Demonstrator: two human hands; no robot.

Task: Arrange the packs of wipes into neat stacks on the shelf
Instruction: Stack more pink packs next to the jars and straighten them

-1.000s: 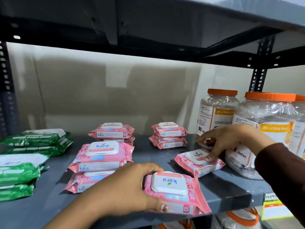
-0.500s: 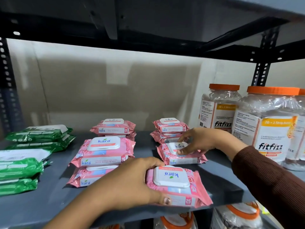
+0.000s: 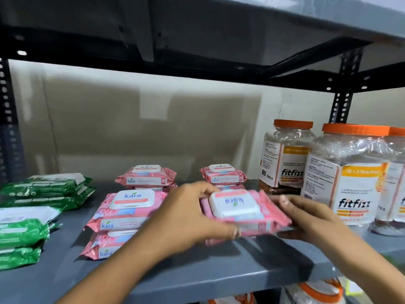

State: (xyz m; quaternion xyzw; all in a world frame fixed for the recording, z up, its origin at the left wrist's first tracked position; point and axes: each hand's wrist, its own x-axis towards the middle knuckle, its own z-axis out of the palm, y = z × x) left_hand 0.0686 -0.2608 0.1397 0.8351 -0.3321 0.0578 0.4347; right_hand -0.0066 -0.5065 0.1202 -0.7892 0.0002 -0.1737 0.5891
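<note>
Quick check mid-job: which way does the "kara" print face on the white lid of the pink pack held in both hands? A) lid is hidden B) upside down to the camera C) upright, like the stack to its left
B: on the held pink pack, between the left hand and right hand, the lid's logo reads inverted, unlike the front pink stack.

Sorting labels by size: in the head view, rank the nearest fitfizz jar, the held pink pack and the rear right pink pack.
1. nearest fitfizz jar
2. held pink pack
3. rear right pink pack; farther back, so its smallness is unsure.
</note>
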